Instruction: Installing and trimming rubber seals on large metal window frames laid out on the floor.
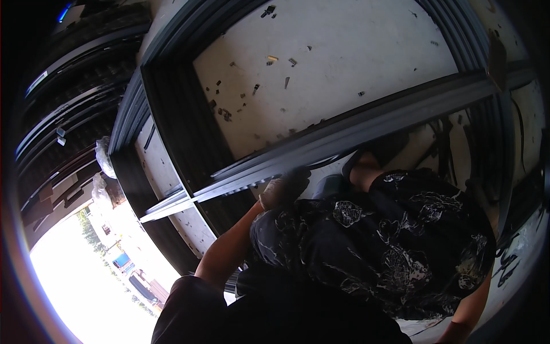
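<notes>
My left hand (281, 190) wears a pale work glove with dark fingers. It is closed, fingers curled, close to the near side of a dark grey metal frame (355, 123). What it holds, if anything, is hidden in shadow. A thin black strip (334, 158) curves out near its fingertips, along the frame's long bar. My right forearm (472, 304) runs along the right side of my patterned dark shorts. The right hand (486, 198) is mostly lost in shadow near the frame's right upright, and its fingers cannot be made out.
Small metal and dark scraps (272, 58) lie scattered over the pale floor (344, 51) inside the frame. Stacked dark profiles (80, 86) fill racks at the left. Clear plastic wrapping (104, 157) hangs by them. A bright opening (74, 269) shows outdoors. My bare leg (365, 172) is beside the frame.
</notes>
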Demonstrator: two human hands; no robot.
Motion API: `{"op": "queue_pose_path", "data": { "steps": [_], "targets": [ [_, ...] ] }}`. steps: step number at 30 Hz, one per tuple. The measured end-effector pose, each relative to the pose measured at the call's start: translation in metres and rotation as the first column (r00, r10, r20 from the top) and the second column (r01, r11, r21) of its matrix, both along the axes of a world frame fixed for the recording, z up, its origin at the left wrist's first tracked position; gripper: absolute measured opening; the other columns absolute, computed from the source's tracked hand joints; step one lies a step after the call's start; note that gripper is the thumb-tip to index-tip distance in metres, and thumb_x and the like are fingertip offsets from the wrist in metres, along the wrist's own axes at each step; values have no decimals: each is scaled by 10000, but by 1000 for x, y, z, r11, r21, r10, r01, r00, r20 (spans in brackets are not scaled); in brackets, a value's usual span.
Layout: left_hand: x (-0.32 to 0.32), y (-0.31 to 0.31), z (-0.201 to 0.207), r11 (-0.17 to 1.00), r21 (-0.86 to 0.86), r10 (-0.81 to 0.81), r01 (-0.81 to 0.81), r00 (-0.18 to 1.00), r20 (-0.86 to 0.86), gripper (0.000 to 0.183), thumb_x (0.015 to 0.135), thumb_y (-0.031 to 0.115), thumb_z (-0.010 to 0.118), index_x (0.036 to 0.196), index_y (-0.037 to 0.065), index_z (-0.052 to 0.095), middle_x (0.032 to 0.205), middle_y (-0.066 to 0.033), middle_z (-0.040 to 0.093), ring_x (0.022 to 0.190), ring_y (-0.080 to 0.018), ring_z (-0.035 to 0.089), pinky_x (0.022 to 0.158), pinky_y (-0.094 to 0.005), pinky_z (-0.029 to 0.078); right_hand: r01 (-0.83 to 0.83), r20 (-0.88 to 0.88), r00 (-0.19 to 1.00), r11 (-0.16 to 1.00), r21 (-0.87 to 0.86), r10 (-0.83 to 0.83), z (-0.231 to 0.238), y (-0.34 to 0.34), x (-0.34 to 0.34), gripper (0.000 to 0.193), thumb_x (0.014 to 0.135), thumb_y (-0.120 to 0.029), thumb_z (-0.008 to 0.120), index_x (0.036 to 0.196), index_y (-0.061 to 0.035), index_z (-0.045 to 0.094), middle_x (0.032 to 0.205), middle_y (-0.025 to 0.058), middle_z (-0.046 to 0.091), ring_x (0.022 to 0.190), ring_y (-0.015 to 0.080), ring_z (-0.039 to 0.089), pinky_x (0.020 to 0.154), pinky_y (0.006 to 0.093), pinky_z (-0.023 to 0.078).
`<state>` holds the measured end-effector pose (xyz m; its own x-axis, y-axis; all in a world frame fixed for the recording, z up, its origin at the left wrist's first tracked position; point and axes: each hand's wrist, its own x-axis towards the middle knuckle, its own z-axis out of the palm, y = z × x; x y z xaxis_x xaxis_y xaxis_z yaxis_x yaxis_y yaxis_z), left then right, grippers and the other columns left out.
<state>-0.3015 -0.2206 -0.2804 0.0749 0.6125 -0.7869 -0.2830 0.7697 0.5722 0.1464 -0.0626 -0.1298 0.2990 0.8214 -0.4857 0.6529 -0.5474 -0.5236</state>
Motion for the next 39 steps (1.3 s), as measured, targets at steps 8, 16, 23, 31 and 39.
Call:
{"op": "queue_pose_path", "data": {
  "steps": [8,16,23,31,39],
  "targets": [
    [10,21,13,991,-121,95,-65,961,259,533,889,402,562,1271,44,463,1352,-138,434,1294,-266,338,1083,-392,250,-182,29,983,983,20,181,-15,-11,9,231,804,-194,661,978,-44,643,833,75,665,722,156,640,603,281,505],
    [7,17,4,983,-141,152,-118,953,263,396,874,376,554,1106,57,514,1122,-105,522,1080,-246,468,1021,-386,305,88,-26,996,995,48,-87,-17,-17,7,251,775,-183,683,979,-44,634,835,80,664,696,161,642,580,280,511],
    [-3,2,-23,983,-137,169,-126,912,374,205,845,241,511,947,68,555,1003,-91,524,971,-248,497,859,-354,391,59,-45,997,998,23,-58,-9,-11,-1,205,772,-174,679,931,-48,647,818,78,667,689,148,645,556,272,507],
    [7,16,-3,923,-302,342,-236,865,367,208,854,181,475,1005,72,570,1098,-88,522,1037,-257,480,888,-355,388,-30,-8,1000,998,59,30,-37,-26,36,250,764,-197,671,985,-81,664,867,94,670,748,177,651,646,291,518],
    [26,33,-2,933,-295,320,-207,851,417,335,898,213,439,1186,59,511,1306,-101,445,1202,-257,403,1008,-370,322,-111,44,993,993,36,109,-26,-36,40,254,786,-179,641,1019,-76,646,911,91,660,795,180,639,677,292,507]
  ]
}}
